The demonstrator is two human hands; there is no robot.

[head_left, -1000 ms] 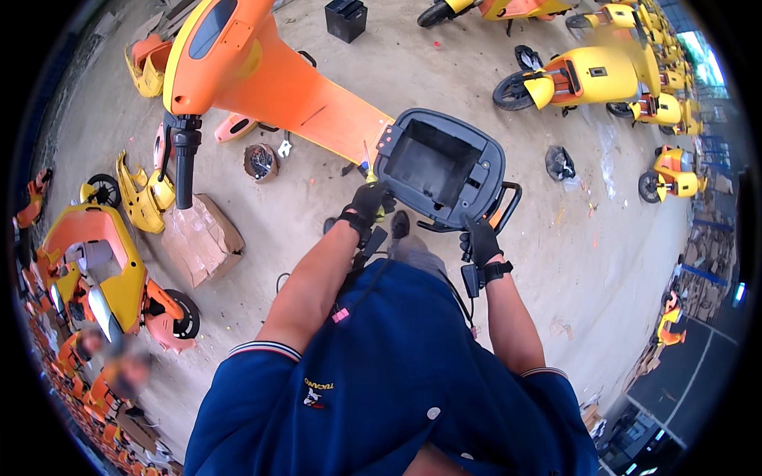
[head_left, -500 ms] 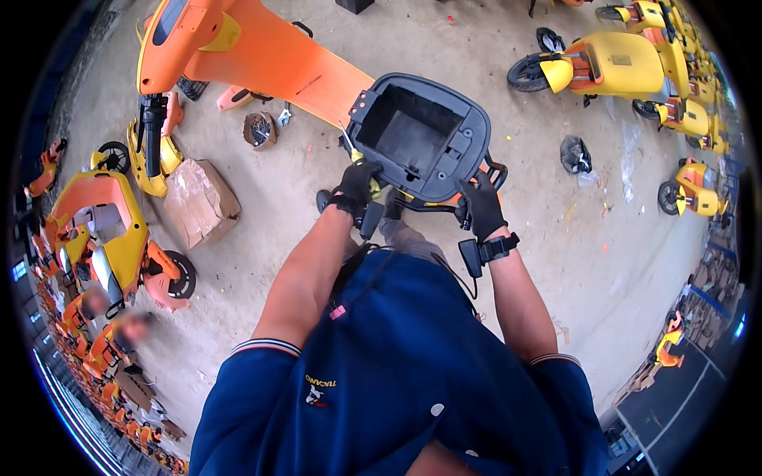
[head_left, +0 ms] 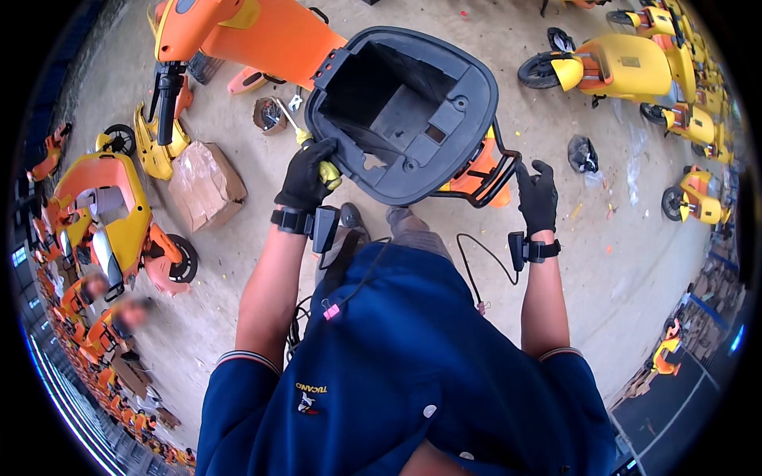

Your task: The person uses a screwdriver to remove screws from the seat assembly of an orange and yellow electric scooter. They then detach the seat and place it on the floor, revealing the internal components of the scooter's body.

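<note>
A black plastic storage bin sits raised on the orange scooter, its hollow facing up. My gloved left hand is closed around a screwdriver with a yellow handle; its pale shaft points up and away. That hand is against the bin's near left rim, and whether it also grips the rim I cannot tell. My gloved right hand is open, fingers apart, just right of the black rear rack. Whether a fingertip touches the rack is unclear.
To the left lie a cardboard box, a small carton of parts and a yellow-orange scooter body. Yellow scooters stand at the right, near a black plastic bag. A cable hangs near my right wrist.
The bin has come up closer and looks larger, exposing more of the rear rack. My right hand has left the bin's edge and moved right, opening. My left hand moved left, keeping the screwdriver.
</note>
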